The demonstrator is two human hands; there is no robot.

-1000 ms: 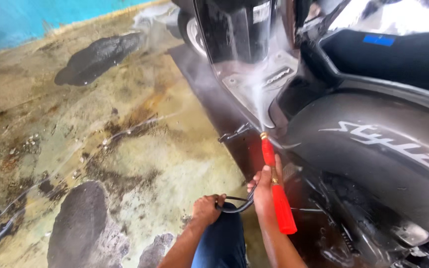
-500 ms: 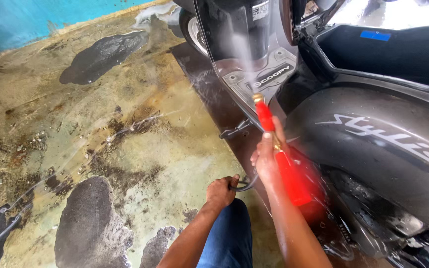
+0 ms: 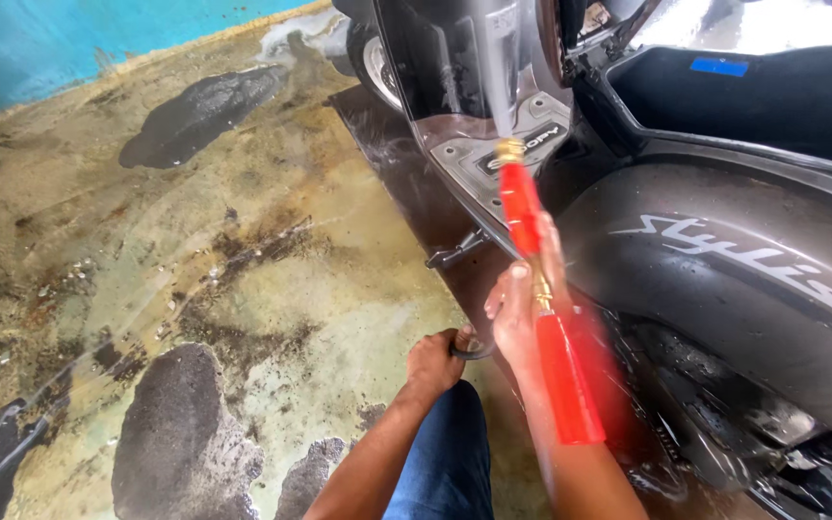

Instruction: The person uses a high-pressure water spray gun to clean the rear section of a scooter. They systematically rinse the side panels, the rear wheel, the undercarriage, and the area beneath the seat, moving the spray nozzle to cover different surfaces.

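The right hand [image 3: 522, 308] sits at centre frame, fingers wrapped tight around the middle of a red spray gun [image 3: 543, 318], gripping near its brass joint. The gun runs diagonally from the lower centre up to its brass nozzle [image 3: 509, 151], which points at the scooter's [image 3: 724, 250] footboard [image 3: 503, 159]; a pale jet of water rises from the tip against the front panel. The gun's lower half is blurred by motion.

The left hand [image 3: 435, 364] lies just left of and below the right, closed in a fist around a dark hose [image 3: 469, 349] that curls between the two hands. Below it shows a knee in blue cloth [image 3: 445, 453].

To the right, the scooter's grey side panel nearly touches the right forearm, so room is tight there; the open seat tub fills the upper right. A kickstand stub [image 3: 455, 252] juts from the footboard's edge just left of the gun. To the left the wet, stained floor [image 3: 195, 289] lies open, with dark puddles at lower left and upper left, running back to a blue wall [image 3: 69, 48] at the top left edge.

Compared with half a second ago, the gun has swung up and right, its nozzle now higher on the footboard, and the right hand has risen with it. The left hand keeps its hold on the hose in nearly the same place.
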